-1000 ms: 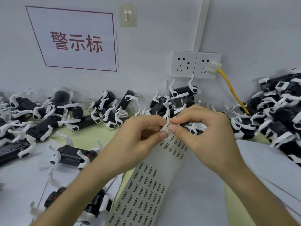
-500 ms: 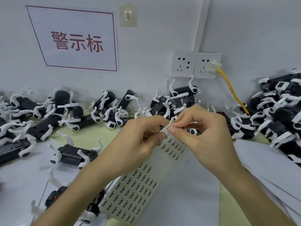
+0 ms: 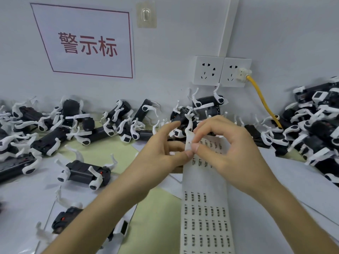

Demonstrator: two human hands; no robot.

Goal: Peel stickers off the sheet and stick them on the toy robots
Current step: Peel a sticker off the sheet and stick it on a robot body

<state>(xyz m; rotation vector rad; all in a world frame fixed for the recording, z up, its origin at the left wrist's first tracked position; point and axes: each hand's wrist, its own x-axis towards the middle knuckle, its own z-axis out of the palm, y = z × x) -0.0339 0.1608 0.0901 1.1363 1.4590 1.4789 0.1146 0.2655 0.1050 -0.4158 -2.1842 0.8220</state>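
A long white paper sticker sheet point(image 3: 205, 220), printed with rows of small black labels, hangs upright between both hands above the pale green bench point(image 3: 157, 217). The left hand point(image 3: 161, 154) holds the sheet's upper left edge, its grip pinching with thumb against curled fingers while the forefinger points out straight. The right hand point(image 3: 233, 153) has its grip pinched on the same top corner, thumb tip pressed to forefinger; whether a sticker has lifted there I cannot tell. Black-bodied, white-legged plastic toy robots point(image 3: 84, 172) lie scattered along the back of the bench and are heaped at the right. On the wall are a white sign with red characters point(image 3: 86, 41) and white sockets point(image 3: 222, 71), one feeding a yellow cable point(image 3: 260, 99).
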